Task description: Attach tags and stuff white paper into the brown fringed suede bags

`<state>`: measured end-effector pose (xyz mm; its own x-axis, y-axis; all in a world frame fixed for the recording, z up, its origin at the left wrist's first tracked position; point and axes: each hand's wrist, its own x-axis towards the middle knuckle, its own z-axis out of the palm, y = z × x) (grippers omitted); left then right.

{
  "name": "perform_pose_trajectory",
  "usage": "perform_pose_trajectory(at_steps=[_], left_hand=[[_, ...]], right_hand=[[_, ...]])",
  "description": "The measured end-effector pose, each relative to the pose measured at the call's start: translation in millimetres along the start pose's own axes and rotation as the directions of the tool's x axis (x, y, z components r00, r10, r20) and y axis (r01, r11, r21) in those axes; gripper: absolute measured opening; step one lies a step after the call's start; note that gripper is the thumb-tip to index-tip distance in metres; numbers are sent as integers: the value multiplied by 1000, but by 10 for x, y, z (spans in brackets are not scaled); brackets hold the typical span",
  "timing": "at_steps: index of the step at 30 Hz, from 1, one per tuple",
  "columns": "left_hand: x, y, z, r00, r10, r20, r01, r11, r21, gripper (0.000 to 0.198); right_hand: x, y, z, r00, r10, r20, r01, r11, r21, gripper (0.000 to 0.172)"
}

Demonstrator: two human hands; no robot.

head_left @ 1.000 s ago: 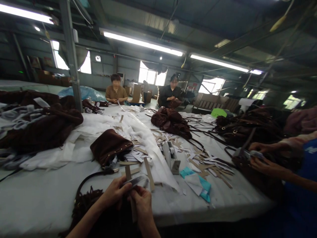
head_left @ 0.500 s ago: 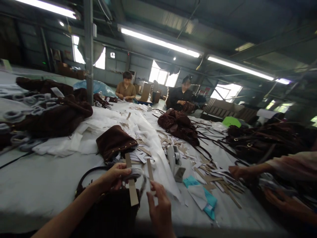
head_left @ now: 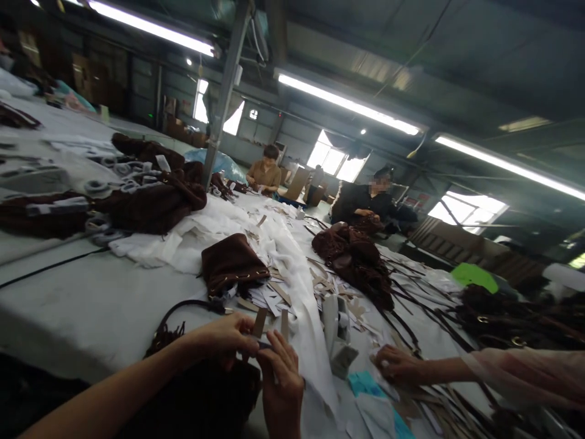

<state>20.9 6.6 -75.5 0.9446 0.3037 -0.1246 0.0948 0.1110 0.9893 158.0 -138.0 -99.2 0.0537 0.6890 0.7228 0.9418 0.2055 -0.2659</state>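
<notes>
My left hand (head_left: 233, 338) is closed at the near edge of the table, with a tan cardboard strip (head_left: 260, 323) standing up past its fingertips. Right beside it, my right hand (head_left: 282, 375) has its fingers bent together, and a second cardboard strip (head_left: 284, 323) pokes up behind them. The fingertips of both hands nearly meet over a small greyish band that they mostly hide. Beneath my hands lies a dark brown bag (head_left: 205, 390), mostly in shadow, its curved strap (head_left: 176, 311) arching out to the left.
Just beyond stands another brown bag (head_left: 233, 259) with metal eyelets. Cardboard and paper scraps surround a tape dispenser (head_left: 337, 335). A blue packet (head_left: 365, 384) lies near a co-worker's hand (head_left: 402, 366). More brown bags (head_left: 351, 256) lie around; two people sit farther back.
My hands have come together, and my right hand has moved up against my left. The view has swung left. At right, the co-worker's hand has reached in toward the scraps.
</notes>
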Motion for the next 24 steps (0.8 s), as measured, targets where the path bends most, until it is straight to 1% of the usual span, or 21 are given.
perform_pose_trajectory(at_steps=[1,3,5,8,10,12,15,19,24], left_hand=[[-1,10,0,1000,-4,6,4,1000,11,35],[11,-3,-2,1000,-2,14,3,1000,-24,34],[42,-56,-8,1000,-6,18,8,994,-111,35],[101,-153,-30,998,-47,30,53,971,-234,33],[124,-191,-48,996,-74,38,82,959,-272,33],[129,-199,-61,994,-92,49,103,952,-287,33],[123,-186,-73,992,-113,56,125,943,-309,35],[149,-221,-102,987,-150,50,158,938,-310,37],[193,-304,-138,985,-170,35,173,939,-298,39]], right_hand=[[5,13,3,1000,19,9,-19,1000,23,15],[13,46,-3,1000,18,25,-19,999,45,15],[11,91,-16,999,-33,29,32,999,35,18],[-22,174,-17,990,-131,42,131,991,13,22],[-59,229,9,983,-178,33,178,984,19,23],[-100,275,49,979,-205,-2,205,978,44,23],[-147,317,98,977,-209,-41,212,974,80,21],[-177,306,136,979,-202,-30,204,972,116,18],[-190,261,192,990,-118,-74,129,979,159,21]])
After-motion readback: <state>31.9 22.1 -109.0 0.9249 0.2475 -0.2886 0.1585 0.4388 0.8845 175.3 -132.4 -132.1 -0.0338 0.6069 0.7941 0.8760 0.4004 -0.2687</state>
